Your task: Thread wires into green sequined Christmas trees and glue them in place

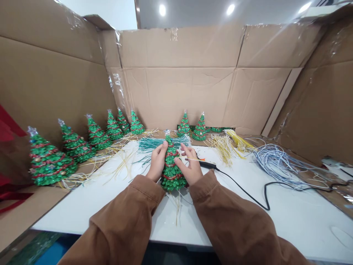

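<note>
A green Christmas tree ornament [173,173] with red garland and a clear star on top stands upright in the middle, tilted slightly. My left hand [157,160] is closed around its left side, thumb near the top. At its right side is my right hand [191,165], thumb touching the branches and index finger apart from the thumb. A thin yellow strand [194,159] runs from the tree across that hand. Beyond the right hand lies a black corded tool [208,165], its near end partly hidden. Green wires [150,143] lie in a bundle behind the tree.
Several similar trees [51,162] line the left, with two more [199,129] at the back. Yellow and white wires [224,147] and a coil of pale wire [271,163] lie right. A black cord [242,189] crosses the white tabletop [237,217]. Cardboard walls [182,88] enclose it.
</note>
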`<state>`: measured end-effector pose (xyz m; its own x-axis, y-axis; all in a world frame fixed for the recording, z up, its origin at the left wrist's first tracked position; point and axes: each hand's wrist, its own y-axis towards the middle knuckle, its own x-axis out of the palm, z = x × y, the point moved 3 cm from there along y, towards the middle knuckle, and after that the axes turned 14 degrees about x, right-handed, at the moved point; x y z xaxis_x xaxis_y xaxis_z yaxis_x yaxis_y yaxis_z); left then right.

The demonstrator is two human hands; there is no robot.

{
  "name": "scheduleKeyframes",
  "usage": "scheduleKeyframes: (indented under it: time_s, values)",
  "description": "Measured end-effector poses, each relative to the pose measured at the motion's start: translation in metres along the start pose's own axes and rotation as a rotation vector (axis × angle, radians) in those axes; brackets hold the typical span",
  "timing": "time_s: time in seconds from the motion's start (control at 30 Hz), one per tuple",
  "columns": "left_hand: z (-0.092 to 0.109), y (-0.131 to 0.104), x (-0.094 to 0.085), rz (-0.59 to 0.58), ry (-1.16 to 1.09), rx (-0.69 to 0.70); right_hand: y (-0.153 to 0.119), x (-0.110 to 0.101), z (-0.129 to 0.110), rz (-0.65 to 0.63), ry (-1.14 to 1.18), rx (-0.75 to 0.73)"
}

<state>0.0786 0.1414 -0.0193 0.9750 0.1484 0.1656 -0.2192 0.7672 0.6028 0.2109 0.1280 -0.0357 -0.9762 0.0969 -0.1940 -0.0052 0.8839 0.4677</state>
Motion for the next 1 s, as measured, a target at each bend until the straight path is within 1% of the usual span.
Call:
scheduleKeyframes:
  time_s: [0.13,0.27,0.33,0.4,0.47,0.6,0.73,0.83,0.9,1.0]
  values:
    - [-0.003,0.0,-0.002,0.055,-0.017,-0.022,0.0,-0.008,-0.006,0.097,0.092,-0.067]
    - [-0.002,0.0,-0.004,0.11,-0.006,-0.03,0.0,-0.014,-0.008,0.162,0.216,-0.082]
    - [-0.001,0.0,-0.003,0.103,0.003,-0.025,0.0,-0.016,-0.011,0.178,0.246,-0.152]
    - [0.0,-0.001,-0.002,0.07,0.012,-0.013,-0.001,-0.017,-0.016,0.18,0.241,-0.224]
    - [0.001,-0.001,0.0,0.028,0.024,0.008,-0.001,-0.016,-0.019,0.167,0.207,-0.247]
    - [0.002,-0.001,0.001,-0.014,0.043,0.042,-0.001,-0.011,-0.019,0.101,0.159,-0.2]
    - [0.001,0.0,0.0,0.024,0.006,0.0,0.0,-0.008,-0.011,0.048,0.116,-0.116]
    - [0.0,0.0,-0.001,0.049,-0.012,-0.027,0.002,-0.01,-0.008,0.063,0.155,-0.075]
    - [0.0,-0.001,-0.001,0.032,-0.006,-0.018,0.004,-0.011,-0.008,0.081,0.204,-0.055]
    - [0.002,-0.002,0.002,-0.027,0.002,0.006,0.006,-0.012,-0.008,0.098,0.282,0.008]
